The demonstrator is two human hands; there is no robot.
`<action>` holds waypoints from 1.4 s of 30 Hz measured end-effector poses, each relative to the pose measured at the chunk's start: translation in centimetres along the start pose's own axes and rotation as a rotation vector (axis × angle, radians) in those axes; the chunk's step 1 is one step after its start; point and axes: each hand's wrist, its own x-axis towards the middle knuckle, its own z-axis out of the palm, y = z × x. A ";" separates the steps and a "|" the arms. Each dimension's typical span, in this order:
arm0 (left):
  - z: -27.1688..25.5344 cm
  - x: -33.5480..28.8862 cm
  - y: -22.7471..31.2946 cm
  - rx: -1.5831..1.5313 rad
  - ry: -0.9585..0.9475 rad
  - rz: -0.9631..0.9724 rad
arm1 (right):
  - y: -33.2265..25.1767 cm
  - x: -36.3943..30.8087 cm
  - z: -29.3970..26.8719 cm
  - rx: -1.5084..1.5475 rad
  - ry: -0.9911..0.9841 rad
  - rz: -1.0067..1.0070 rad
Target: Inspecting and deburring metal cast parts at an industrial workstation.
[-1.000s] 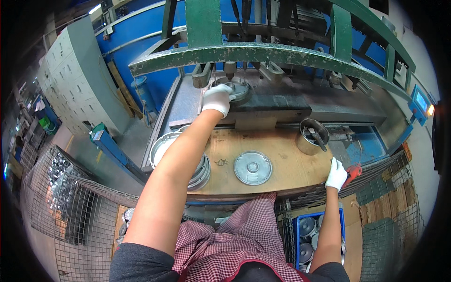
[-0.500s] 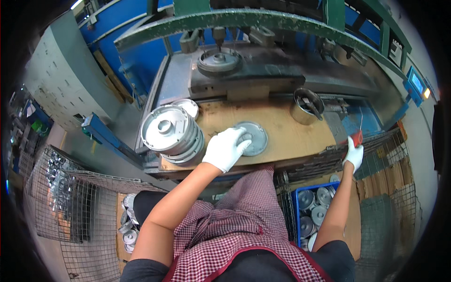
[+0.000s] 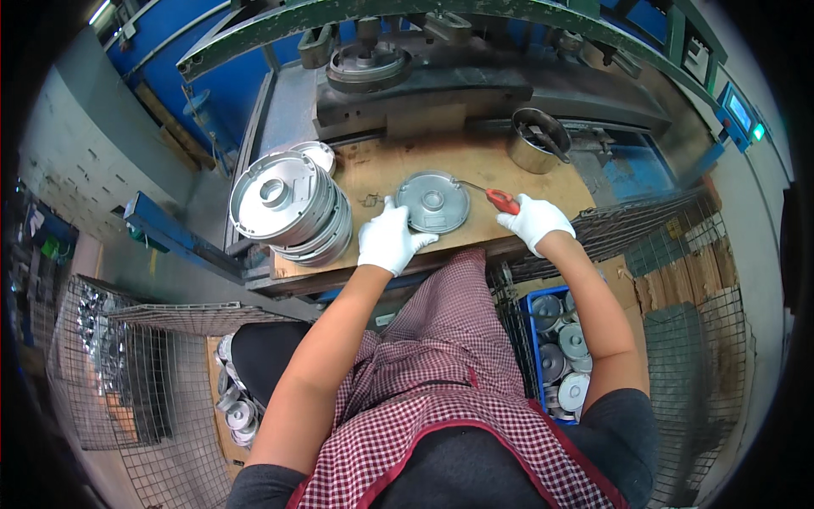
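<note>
A round grey metal disc (image 3: 433, 201) with a raised centre hub lies flat on the wooden board. My gloved left hand (image 3: 388, 237) grips its left rim, the thumb stretched along the near edge. In my gloved right hand (image 3: 536, 222) is a red-handled tool (image 3: 503, 201) with a thin metal shaft, whose tip is at the disc's upper right rim. Left of my left hand stands a stack of similar metal discs (image 3: 284, 197), with a smaller disc (image 3: 315, 156) behind it.
Behind the wooden board (image 3: 373, 170) stands a machine holding a disc (image 3: 367, 68) under its green frame. A metal pot (image 3: 538, 142) sits at the board's back right. Below are a blue crate (image 3: 536, 356) of metal parts and wire mesh cages (image 3: 161, 373) to both sides.
My right hand has brought the red-handled tool from the far right to the disc's rim. My left hand has shifted from the top of the disc to its left edge.
</note>
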 end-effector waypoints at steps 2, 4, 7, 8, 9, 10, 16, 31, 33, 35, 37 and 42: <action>0.2 0.0 -0.1 0.000 0.020 0.005 | -1.2 0.5 0.2 -0.005 -0.017 -0.048; 0.2 0.0 -0.3 -0.004 0.021 0.006 | -2.7 1.1 0.6 -0.026 -0.051 -0.113; 0.3 0.0 -0.3 -0.008 0.021 0.009 | -5.2 2.3 1.2 -0.001 -0.067 -0.176; 0.3 0.0 -0.4 -0.008 0.022 0.008 | -5.9 2.5 1.2 -0.018 -0.068 -0.173; 0.3 0.0 -0.4 -0.008 0.023 0.004 | -6.2 2.5 1.2 -0.018 -0.071 -0.176; 0.3 0.0 -0.4 -0.014 0.029 0.016 | -6.4 2.4 1.1 -0.001 -0.063 -0.194; 0.5 0.0 -0.7 -0.023 0.035 0.024 | -3.0 -1.3 0.0 -0.035 -0.120 -0.235; 0.4 0.1 -0.4 -0.013 0.038 -0.003 | 0.5 -1.8 -0.4 -0.076 -0.115 -0.120; 0.4 0.0 -0.4 -0.016 0.045 0.008 | 0.1 0.1 0.2 0.002 -0.020 -0.077; 0.3 0.0 -0.3 -0.025 0.046 0.015 | 0.3 1.7 0.2 0.027 -0.018 -0.024; 0.3 0.0 -0.3 -0.022 0.043 0.015 | 1.0 2.4 0.3 0.031 -0.003 0.056; 0.1 -0.1 -0.6 -0.139 0.036 -0.015 | 5.0 -0.8 0.5 0.346 -0.184 -0.088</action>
